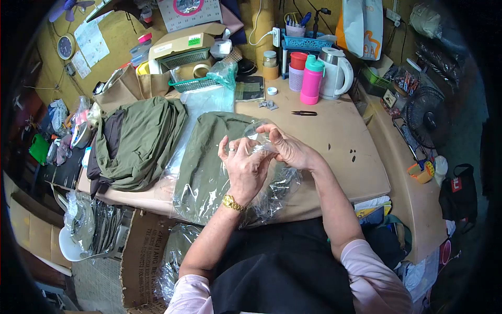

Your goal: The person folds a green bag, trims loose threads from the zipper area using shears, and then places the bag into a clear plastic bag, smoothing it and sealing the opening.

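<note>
A clear plastic bag (285, 180) lies on the table in front of me with a folded olive-green garment (204, 152) inside. My left hand (246, 166), with a gold watch at the wrist, is over the bag, its fingers bent around gathered plastic. Close against it, my right hand (293, 150) pinches the same gathered film between thumb and fingers. Some of the bunched plastic is hidden behind my fingers. To the left sits a stack of olive-green garments (138, 144), partly beside a sheet of flat clear plastic bags (201, 104).
Thread snips (304, 113) lie beyond my right hand. At the back stand a pink bottle (310, 83), an electric kettle (333, 73) and a green basket (191, 83). A cardboard box (138, 261) with wrapped packs stands below the table's front edge.
</note>
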The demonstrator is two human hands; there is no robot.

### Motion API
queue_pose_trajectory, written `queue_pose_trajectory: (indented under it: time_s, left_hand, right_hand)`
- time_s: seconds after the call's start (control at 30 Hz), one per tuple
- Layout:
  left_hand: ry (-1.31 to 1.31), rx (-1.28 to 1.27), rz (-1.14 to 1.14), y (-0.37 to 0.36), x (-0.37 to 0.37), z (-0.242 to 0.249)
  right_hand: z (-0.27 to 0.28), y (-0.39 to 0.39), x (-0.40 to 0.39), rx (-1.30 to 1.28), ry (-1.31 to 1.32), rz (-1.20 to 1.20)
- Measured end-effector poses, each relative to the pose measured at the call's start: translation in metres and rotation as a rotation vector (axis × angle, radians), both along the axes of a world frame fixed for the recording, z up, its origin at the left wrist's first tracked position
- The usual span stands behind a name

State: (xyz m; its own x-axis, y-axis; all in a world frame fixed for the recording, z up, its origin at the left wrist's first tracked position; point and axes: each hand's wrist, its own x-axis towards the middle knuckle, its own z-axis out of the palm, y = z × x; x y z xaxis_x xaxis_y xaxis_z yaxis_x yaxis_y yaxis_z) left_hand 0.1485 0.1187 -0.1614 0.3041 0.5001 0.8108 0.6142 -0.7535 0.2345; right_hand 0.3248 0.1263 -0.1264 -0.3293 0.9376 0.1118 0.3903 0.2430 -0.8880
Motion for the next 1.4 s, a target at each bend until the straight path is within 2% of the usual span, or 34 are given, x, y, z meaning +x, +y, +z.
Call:
queue_pose_trajectory:
  time_s: [0.23,0.3,0.33,0.37,0.43,0.47,0.5,0.57,0.7,0.77,0.83,0.87,0.9,0.97,1.03,1.1,1.17,1.23,1.3,1.33,1.37,1.4]
  left_hand:
    - [-0.040,0.039,0.089,-0.024,0.001,0.016]
    - [-0.018,-0.023,0.047,-0.033,-0.007,0.017]
    - [-0.040,-0.065,0.009,-0.036,-0.010,0.017]
    - [-0.038,-0.065,0.009,-0.038,-0.013,0.020]
    - [-0.084,-0.328,-0.080,-0.042,-0.021,0.025]
    - [-0.096,-0.411,-0.126,-0.038,-0.026,0.027]
    - [-0.096,-0.408,-0.124,-0.036,-0.030,0.031]
    - [-0.107,-0.462,-0.128,-0.036,-0.037,0.041]
    - [-0.131,-0.339,-0.141,-0.058,-0.031,0.061]
    - [-0.053,-0.383,-0.149,-0.064,-0.027,0.054]
    - [-0.753,-0.886,-0.559,-0.065,-0.006,0.033]
    - [-0.509,-0.643,-0.477,-0.054,-0.003,0.019]
    - [-0.619,-0.572,-0.472,-0.054,0.006,0.008]
    - [-0.587,-0.441,-0.375,-0.048,0.012,-0.002]
    - [-0.563,-0.470,-0.396,-0.048,0.012,-0.006]
    - [-0.539,-0.501,-0.418,-0.049,0.014,-0.006]
    - [-0.516,-0.358,-0.346,-0.048,0.019,-0.003]
    - [-0.533,-0.455,-0.350,-0.045,0.017,-0.012]
    - [-0.277,-0.373,-0.281,-0.041,0.013,-0.015]
    - [-0.170,-0.419,-0.215,-0.040,0.010,-0.012]
    - [-0.172,-0.419,-0.214,-0.042,0.007,-0.008]
    - [-0.145,-0.284,-0.126,-0.046,0.004,-0.002]
  right_hand:
    - [-0.001,-0.006,0.007,-0.098,0.213,-0.036]
    - [-0.006,-0.005,0.015,0.081,0.425,-0.119]
    - [-0.007,-0.006,0.018,0.088,0.600,-0.118]
    - [-0.008,-0.007,0.018,0.088,0.601,-0.119]
    - [-0.009,-0.013,0.016,0.151,0.868,-0.222]
    - [-0.007,-0.020,0.007,0.269,0.805,-0.248]
    - [0.001,-0.034,0.000,0.271,0.806,-0.245]
    - [0.025,-0.065,-0.015,0.854,-0.232,-0.174]
    - [-0.005,-0.055,-0.028,0.960,-0.243,-0.188]
    - [-0.016,-0.049,-0.032,0.726,0.084,-0.096]
    - [-0.021,-0.045,-0.037,0.711,0.171,-0.050]
    - [-0.028,-0.046,-0.042,0.493,0.373,-0.120]
    - [-0.035,-0.048,-0.046,0.267,0.569,-0.186]
    - [-0.042,-0.049,-0.049,0.324,0.566,-0.209]
    - [-0.050,-0.046,-0.047,0.753,0.343,-0.385]
    - [-0.047,-0.052,-0.047,0.752,0.373,-0.426]
    - [-0.045,-0.055,-0.042,0.568,0.555,-0.578]
    - [-0.043,-0.051,-0.035,0.510,0.569,-0.615]
    - [-0.049,-0.048,-0.032,0.405,0.655,-0.542]
    - [-0.050,-0.047,-0.033,0.463,0.665,-0.516]
    - [-0.050,-0.047,-0.032,0.462,0.663,-0.515]
    - [-0.049,-0.048,-0.028,0.561,0.460,-0.523]
